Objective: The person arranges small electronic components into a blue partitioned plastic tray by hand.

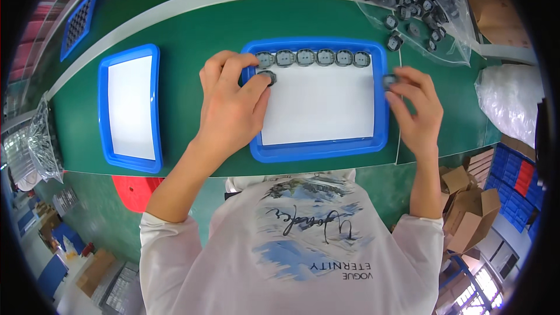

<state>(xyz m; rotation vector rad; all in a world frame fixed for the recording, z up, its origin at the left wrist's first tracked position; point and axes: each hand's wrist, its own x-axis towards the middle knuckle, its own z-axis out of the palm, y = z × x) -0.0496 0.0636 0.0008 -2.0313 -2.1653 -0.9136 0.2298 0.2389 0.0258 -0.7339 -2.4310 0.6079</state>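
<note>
A blue tray [321, 151] lined with a white sheet [318, 108] lies before me on the green table. Along its far edge runs a row of several small grey, rounded plastic parts [305, 57]. My left hand [230, 105] reaches over the tray's left rim, thumb and fingers closed on a dark rounded plastic part [269, 77] just below the row's left end. Just off the right rim, my right hand [419, 108] pinches another dark rounded plastic part [389, 81]; this one is slightly blurred.
A clear plastic bag [437, 35] with many similar dark parts lies at the far right. To the left is a second blue tray [154, 108] with a white sheet. Beyond the pale table ledge [192, 9] stands a filled blue tray [79, 25]. Bubble wrap [510, 102] sits at right.
</note>
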